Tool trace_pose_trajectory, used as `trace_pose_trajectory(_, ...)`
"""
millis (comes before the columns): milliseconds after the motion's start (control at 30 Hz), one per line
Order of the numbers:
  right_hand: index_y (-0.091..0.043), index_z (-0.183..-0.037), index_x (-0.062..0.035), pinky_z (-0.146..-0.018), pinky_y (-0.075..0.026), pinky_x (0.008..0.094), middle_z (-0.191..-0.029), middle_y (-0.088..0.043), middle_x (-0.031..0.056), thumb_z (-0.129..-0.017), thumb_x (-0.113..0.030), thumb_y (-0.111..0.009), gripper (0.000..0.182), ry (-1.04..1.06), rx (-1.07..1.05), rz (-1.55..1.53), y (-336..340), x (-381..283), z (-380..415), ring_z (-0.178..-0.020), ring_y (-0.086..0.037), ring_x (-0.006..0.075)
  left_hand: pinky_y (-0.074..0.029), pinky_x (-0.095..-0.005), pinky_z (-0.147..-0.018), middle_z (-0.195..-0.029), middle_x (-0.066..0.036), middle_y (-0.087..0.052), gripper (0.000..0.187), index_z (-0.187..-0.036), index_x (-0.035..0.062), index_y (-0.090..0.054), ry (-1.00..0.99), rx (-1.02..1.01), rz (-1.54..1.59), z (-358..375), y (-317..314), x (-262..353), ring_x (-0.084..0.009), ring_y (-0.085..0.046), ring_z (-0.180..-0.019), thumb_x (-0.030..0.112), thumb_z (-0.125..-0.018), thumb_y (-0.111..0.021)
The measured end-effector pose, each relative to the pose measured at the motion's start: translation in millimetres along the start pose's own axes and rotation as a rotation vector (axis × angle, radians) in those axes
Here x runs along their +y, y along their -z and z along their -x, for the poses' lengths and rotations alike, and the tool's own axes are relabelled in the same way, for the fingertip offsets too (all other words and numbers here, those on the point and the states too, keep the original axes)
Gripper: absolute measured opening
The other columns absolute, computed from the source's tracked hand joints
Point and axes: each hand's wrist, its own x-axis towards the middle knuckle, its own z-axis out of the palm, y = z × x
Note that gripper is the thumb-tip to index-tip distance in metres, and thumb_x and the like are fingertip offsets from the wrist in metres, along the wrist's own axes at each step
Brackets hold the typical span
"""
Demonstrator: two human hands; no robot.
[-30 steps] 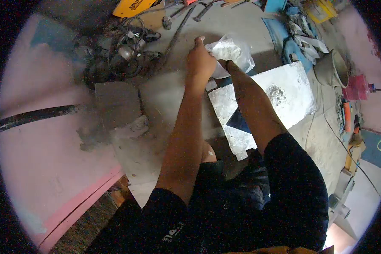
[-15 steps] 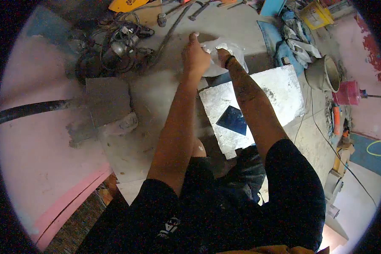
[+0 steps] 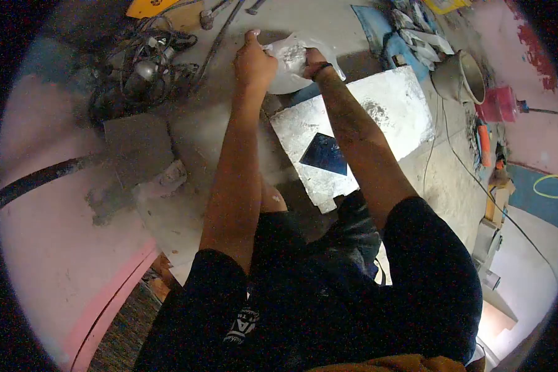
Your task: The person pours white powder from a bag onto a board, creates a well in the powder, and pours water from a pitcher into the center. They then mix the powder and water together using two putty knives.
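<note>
left hand [image 3: 256, 64] is gripping the rim of a plastic bag [image 3: 284, 79] of white powder [image 3: 293, 57]; right hand [image 3: 315, 63] is reaching in at its other side, fingers hidden, can't tell if holding anything. bag is sitting beyond the white board [image 3: 400, 102], dark square [image 3: 324, 153] lying on the board.

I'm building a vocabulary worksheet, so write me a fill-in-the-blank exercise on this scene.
The left hand holds a see-through plastic bag containing loose white ____.
A thin dark band circles the ____ wrist.
A dark blue, flat four-sided piece lies on a flat ____-coloured board.

Missing words: powder; right; white.
</note>
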Motion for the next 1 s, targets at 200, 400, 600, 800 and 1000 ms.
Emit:
trace_pose_trajectory(200, -0.056, -0.099, -0.0065, -0.080, -0.046, 0.0357, -0.096, -0.060, 0.0059, -0.085, -0.036, -0.042, 0.036, -0.685, -0.053, -1.959, 40.5, -6.6, 30.5, -0.087, -0.058, 0.0212, -0.043, -0.0427, -0.079, -0.093, -0.021, -0.058, 0.046, -0.113, 0.0070, -0.042, 0.027, -0.055, -0.023, -3.3, -11.0, 2.1, -0.0375, -0.055, -0.089, 0.008, -0.068, -0.054)
trace_pose_trajectory(400, -0.056, -0.099, -0.0024, -0.079, -0.047, 0.0349, -0.094, -0.061, 0.0081, -0.085, -0.019, -0.040, 0.026, -0.791, -0.031, -1.889, 84.6, 41.8, 134.6, -0.086, -0.059, 0.0205, -0.043, -0.0425, -0.078, -0.088, -0.020, -0.060, 0.043, -0.111, 0.0062, -0.043, -0.050, -0.050, -0.052, -5.6, -18.9, 3.8, -0.0361, -0.056, -0.086, 0.005, -0.070, -0.053)
trace_pose_trajectory(600, -0.057, -0.096, -0.0029, -0.074, -0.048, 0.0334, -0.088, -0.060, 0.0087, -0.085, -0.029, -0.048, 0.029, -1.155, 0.205, -1.386, 161.5, 29.7, 214.9, -0.084, -0.057, 0.0208, -0.043, -0.0419, -0.078, -0.088, -0.021, -0.059, 0.044, -0.112, 0.0068, -0.043, -0.070, -0.097, -0.061, -5.4, -26.5, 3.3, -0.0365, -0.055, -0.087, 0.008, -0.069, -0.053)
trace_pose_trajectory(800, -0.060, -0.087, -0.0056, -0.068, -0.049, 0.0348, -0.077, -0.062, 0.0106, -0.077, -0.038, -0.056, 0.034, -0.917, -0.007, -0.525, 135.7, 78.6, 240.7, -0.066, -0.059, 0.0248, -0.042, -0.0423, -0.079, -0.091, -0.023, -0.058, 0.044, -0.112, 0.0062, -0.042, -0.049, -0.094, -0.127, -2.1, -22.1, 11.8, -0.0383, -0.054, -0.089, 0.007, -0.069, -0.051)
trace_pose_trajectory(1000, -0.053, -0.107, -0.0055, -0.081, -0.044, 0.0343, -0.101, -0.058, 0.0168, -0.077, -0.026, -0.056, 0.036, -0.650, -0.215, -0.018, 170.2, 42.2, 239.8, -0.096, -0.054, 0.0306, -0.042, -0.0427, -0.080, -0.094, -0.024, -0.057, 0.045, -0.114, 0.0058, -0.041, -0.121, -0.084, -0.134, 1.6, -25.6, 8.7, -0.0395, -0.054, -0.090, 0.008, -0.069, -0.051)
